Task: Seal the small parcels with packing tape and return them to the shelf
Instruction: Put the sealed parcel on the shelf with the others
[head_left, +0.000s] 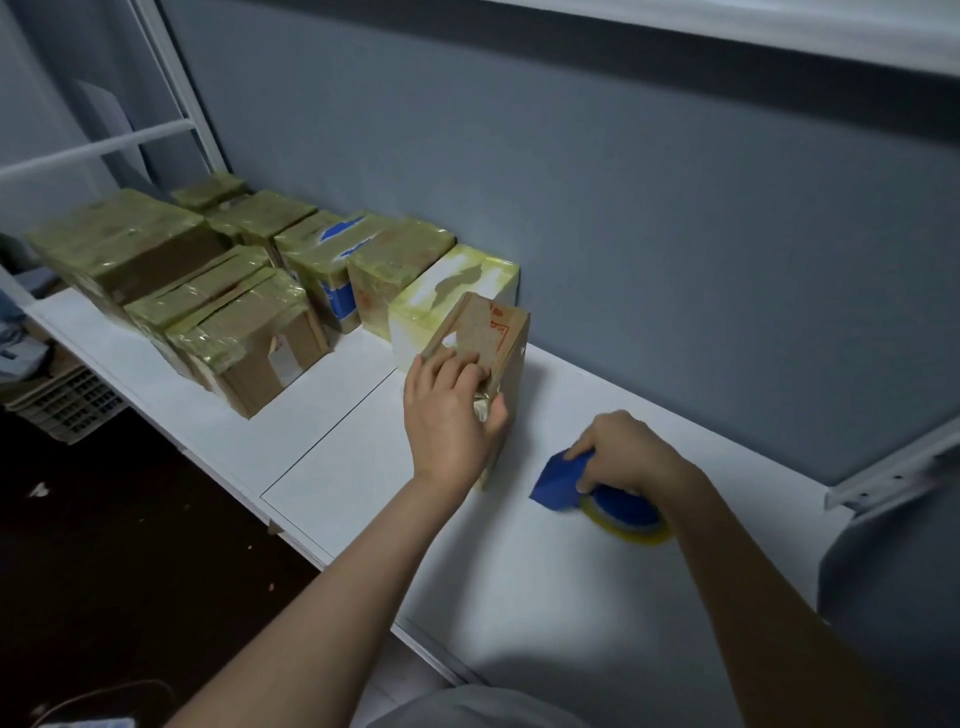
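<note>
White shelf (363, 467): left hand (449, 415), fingers (457, 361) curled, clasps parcel (488, 325) with illegible red print; right hand (623, 452) grips tape dispenser (558, 478).

We see a brown cardboard parcel (493, 332) with red print standing on end on the white shelf (363, 467). Just right of it rests a blue tape dispenser (557, 479) carrying a yellowish roll. Further left, taped parcels (249, 332) sit in close rows

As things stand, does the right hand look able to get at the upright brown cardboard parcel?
Probably yes: only open white shelf lies between the right hand and the brown cardboard parcel, which the left hand holds. But its fingers grip the blue tape dispenser.
</note>
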